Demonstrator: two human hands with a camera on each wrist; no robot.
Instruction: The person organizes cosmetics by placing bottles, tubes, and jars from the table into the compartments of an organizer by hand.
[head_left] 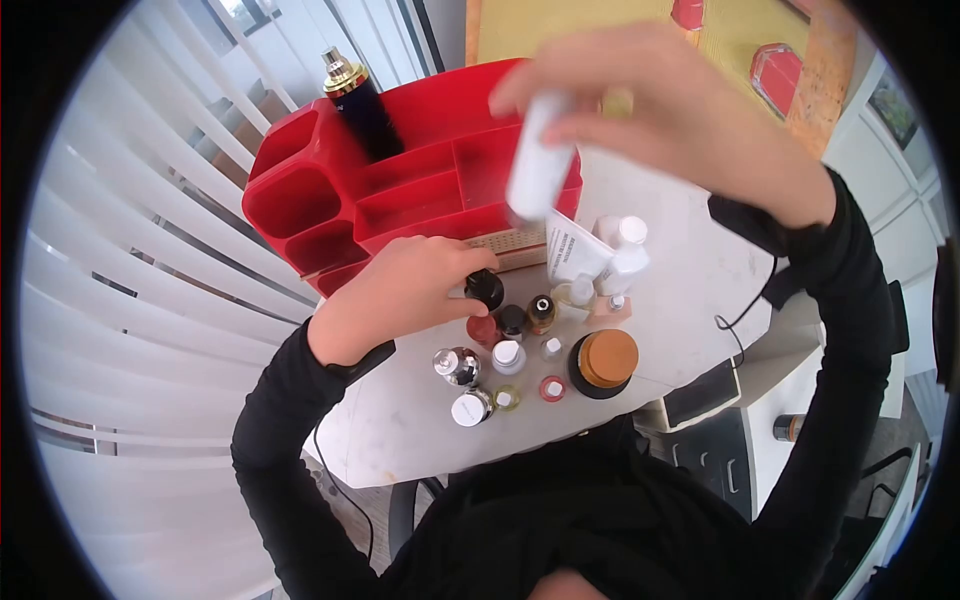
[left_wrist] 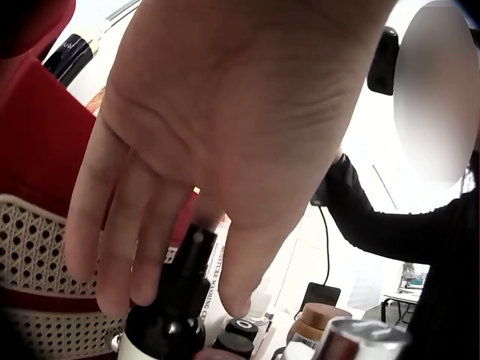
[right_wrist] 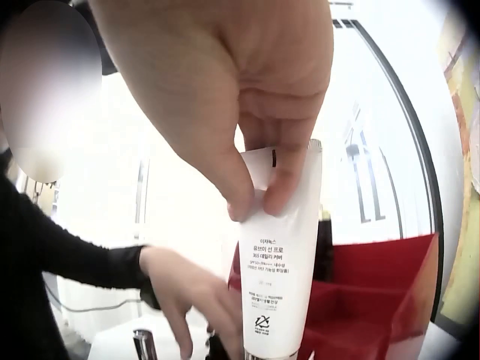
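Note:
My right hand (head_left: 650, 100) pinches a white squeeze tube (right_wrist: 281, 262) near its flat crimped end, thumb on one face. The tube hangs cap-down over the front of the red organizer (head_left: 405, 180). Lower on the left, my left hand (head_left: 400, 290) reaches over a black bottle (left_wrist: 169, 322) with a slim dark top. In the left wrist view its fingers extend down beside the bottle, with the thumb apart on the other side. A white tube (head_left: 575, 250) with printed text and a white bottle (head_left: 627, 265) stand just right of the organizer's front.
A dark bottle with a gold collar (head_left: 362, 105) stands in the organizer. Several small bottles, among them a white-capped one (head_left: 508, 357), crowd the white table (head_left: 690, 270). A brown-lidded jar (head_left: 608, 358) stands near the front edge. Window blinds (head_left: 140, 330) hang at left.

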